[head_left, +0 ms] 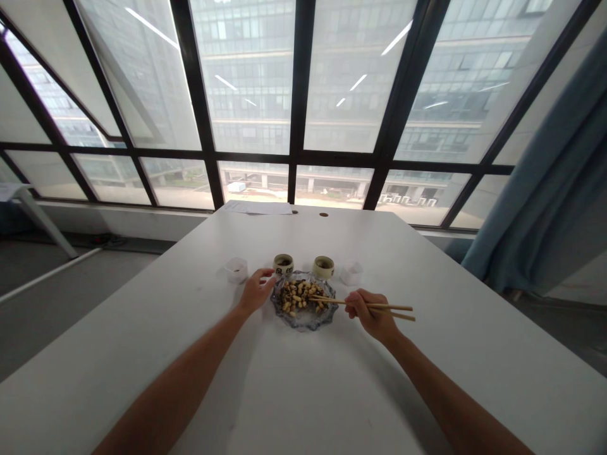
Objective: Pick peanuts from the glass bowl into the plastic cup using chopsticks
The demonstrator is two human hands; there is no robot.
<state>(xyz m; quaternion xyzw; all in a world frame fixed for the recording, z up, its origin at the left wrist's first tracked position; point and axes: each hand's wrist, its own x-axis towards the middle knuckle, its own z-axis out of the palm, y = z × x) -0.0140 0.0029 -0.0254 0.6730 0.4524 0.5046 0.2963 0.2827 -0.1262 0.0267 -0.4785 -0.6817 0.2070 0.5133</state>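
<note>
A clear glass dish (308, 323) with a scalloped rim holds a heap of peanuts mixed with darker bits (300, 296). Around a pair of wooden chopsticks (389, 308) my right hand (372, 311) is closed, just right of the dish. The chopstick tips reach in among the peanuts; whether they pinch one is too small to tell. At the dish's left edge is my left hand (257, 291), fingers stretched and a little apart, holding nothing. Its fingertips are near a small cream cup (283, 265) with dark characters and dark contents. Another cream cup (323, 266) stands behind the dish.
Small white containers flank the cups, one on the left (236, 270) and one on the right (351, 273). Papers (258, 208) lie at the far end of the white table (303, 392). Large windows rise behind it, and a blue curtain (550, 170) hangs at the right.
</note>
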